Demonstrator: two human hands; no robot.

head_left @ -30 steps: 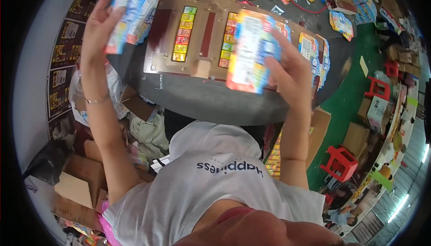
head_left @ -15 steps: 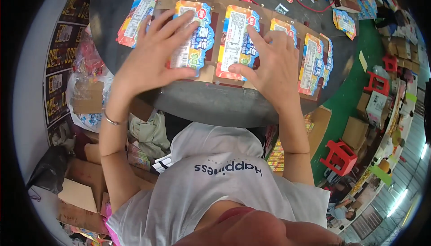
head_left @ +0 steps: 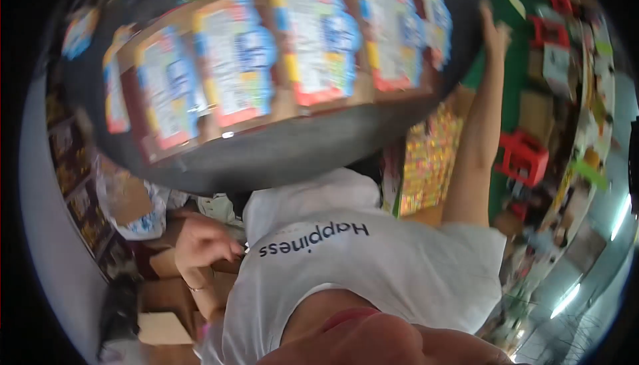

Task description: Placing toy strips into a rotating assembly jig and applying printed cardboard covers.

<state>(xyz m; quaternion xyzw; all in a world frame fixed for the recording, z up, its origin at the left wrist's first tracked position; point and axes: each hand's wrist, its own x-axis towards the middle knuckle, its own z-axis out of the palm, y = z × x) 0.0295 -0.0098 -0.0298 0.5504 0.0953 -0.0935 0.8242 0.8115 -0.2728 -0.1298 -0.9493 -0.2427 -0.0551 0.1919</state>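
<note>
I have two bare hands in view, both blurred. My left hand (head_left: 205, 240) is below the table edge, just beside the white shirt (head_left: 313, 258), its fingers loosely curled; I cannot tell whether it grips anything. One bracelet (head_left: 196, 289) circles that wrist. My right hand (head_left: 494, 32) reaches out at the end of a stretched arm, near the table's right side; blur keeps me from telling whether it is open or closed. Between and beyond them, four colourful cards (head_left: 316, 40) lie in a row across one brown board (head_left: 283, 102) on the dark table (head_left: 286, 144). I count one more card or pile at each end of that row, and another patch of cards (head_left: 80, 32) farther left. Past the right arm stand three red stools (head_left: 522, 157); beside it, one carton (head_left: 429, 165) is filled with small yellow-and-red pieces.
</note>
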